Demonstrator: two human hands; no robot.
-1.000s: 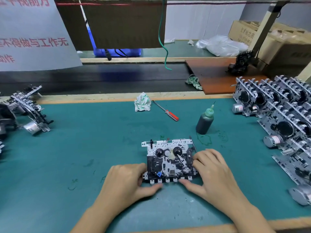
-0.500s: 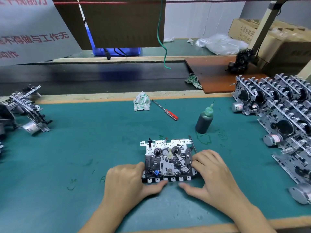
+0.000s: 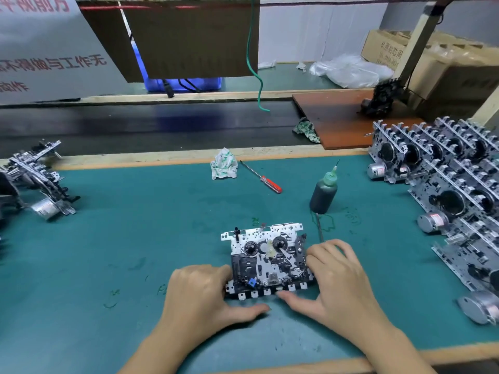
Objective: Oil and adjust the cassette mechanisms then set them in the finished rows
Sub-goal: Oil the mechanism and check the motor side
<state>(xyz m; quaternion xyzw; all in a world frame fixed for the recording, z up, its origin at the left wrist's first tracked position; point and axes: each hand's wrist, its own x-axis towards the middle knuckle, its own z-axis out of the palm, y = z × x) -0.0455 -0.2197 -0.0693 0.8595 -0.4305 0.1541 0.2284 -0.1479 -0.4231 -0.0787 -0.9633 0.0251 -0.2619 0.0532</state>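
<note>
A cassette mechanism (image 3: 267,259) lies flat on the green mat (image 3: 135,238) in front of me, key tabs toward me. My left hand (image 3: 205,295) grips its left edge, thumb along the front. My right hand (image 3: 337,279) holds its right edge, thumb on the front tabs, and a thin metal tool (image 3: 319,228) sticks out past its fingers. A dark oil bottle (image 3: 324,193) with a green nozzle stands just behind the mechanism to the right. Finished mechanisms (image 3: 445,190) stand in rows at the right.
More mechanisms (image 3: 37,182) lie at the left edge. A red-handled screwdriver (image 3: 262,178) and a crumpled cloth (image 3: 224,164) lie at the back of the mat. Behind runs a dark conveyor (image 3: 135,125), with a brown board (image 3: 345,122) at right. Cardboard boxes (image 3: 445,63) stand far right.
Both hands stay on the mechanism. My left thumb has slid further right along its front edge. The mechanism stays flat on the mat.
</note>
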